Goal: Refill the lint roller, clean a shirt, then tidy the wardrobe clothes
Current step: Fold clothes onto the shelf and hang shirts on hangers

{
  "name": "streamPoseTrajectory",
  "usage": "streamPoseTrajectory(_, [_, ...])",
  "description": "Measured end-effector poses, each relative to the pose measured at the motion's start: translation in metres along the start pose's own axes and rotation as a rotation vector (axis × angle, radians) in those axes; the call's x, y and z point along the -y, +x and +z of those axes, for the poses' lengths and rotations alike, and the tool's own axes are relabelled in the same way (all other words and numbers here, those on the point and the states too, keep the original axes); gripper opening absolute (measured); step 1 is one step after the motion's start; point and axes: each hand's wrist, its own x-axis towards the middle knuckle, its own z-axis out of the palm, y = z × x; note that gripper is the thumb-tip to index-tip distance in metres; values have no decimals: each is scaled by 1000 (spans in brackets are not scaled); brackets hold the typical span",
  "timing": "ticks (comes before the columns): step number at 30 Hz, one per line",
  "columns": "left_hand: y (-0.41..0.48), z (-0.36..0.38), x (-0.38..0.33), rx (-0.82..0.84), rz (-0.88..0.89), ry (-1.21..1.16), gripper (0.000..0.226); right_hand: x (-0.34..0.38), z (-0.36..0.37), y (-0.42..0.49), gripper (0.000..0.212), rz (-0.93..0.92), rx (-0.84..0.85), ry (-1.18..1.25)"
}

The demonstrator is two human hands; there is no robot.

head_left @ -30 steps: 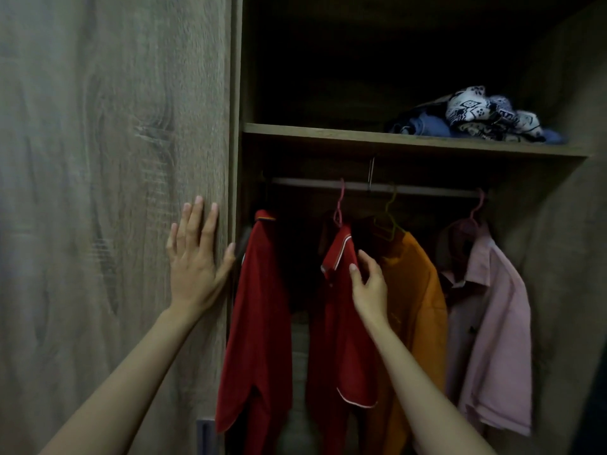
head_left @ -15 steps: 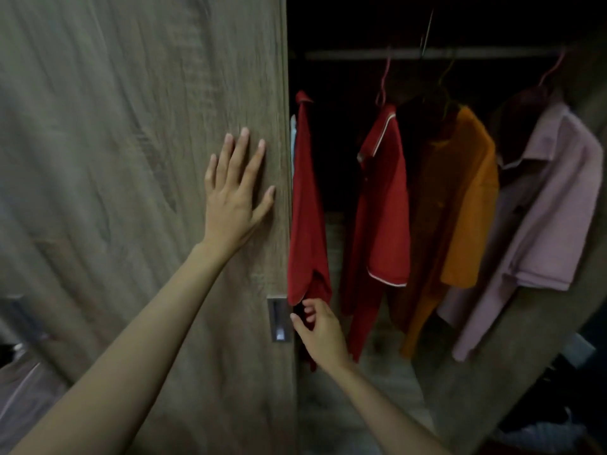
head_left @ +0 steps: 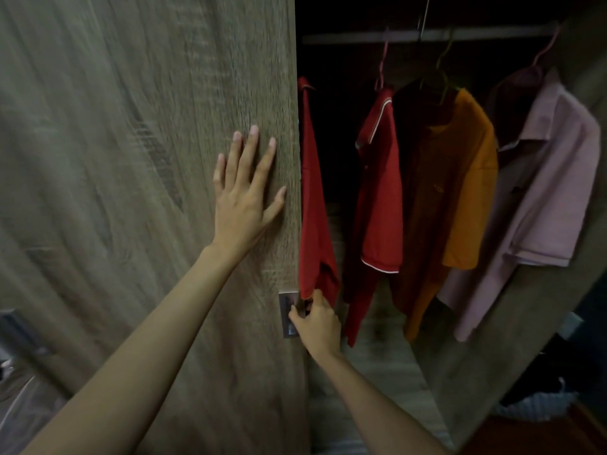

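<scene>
The wooden sliding wardrobe door [head_left: 147,159] fills the left half. My left hand [head_left: 244,195] lies flat on it with straight, spread fingers, close to its right edge. Lower down, my right hand [head_left: 317,321] grips the door's edge at the small metal handle [head_left: 286,318], thumb on the plate, fingers curled behind the edge. In the open wardrobe several shirts hang from the rail [head_left: 427,34]: a plain red shirt [head_left: 315,192] right beside the door edge, a red shirt with white trim [head_left: 382,192], an orange shirt [head_left: 460,198] and a pink shirt [head_left: 551,198].
The wardrobe's right side wall [head_left: 525,323] slants down at the right. A heap of light striped cloth [head_left: 538,405] lies on the floor at the bottom right. Dark space lies behind the shirts.
My right hand left the trimmed red shirt, dropped to the door handle and now grips it. My left hand stays flat on the door. The view has tilted down and the door edge sits further right.
</scene>
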Motion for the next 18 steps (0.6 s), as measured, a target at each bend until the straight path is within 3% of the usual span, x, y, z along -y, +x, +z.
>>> streamPoseTrajectory(18, [5, 39, -88, 24, 150, -24, 63, -81, -82, 21, 23, 98, -60, -35])
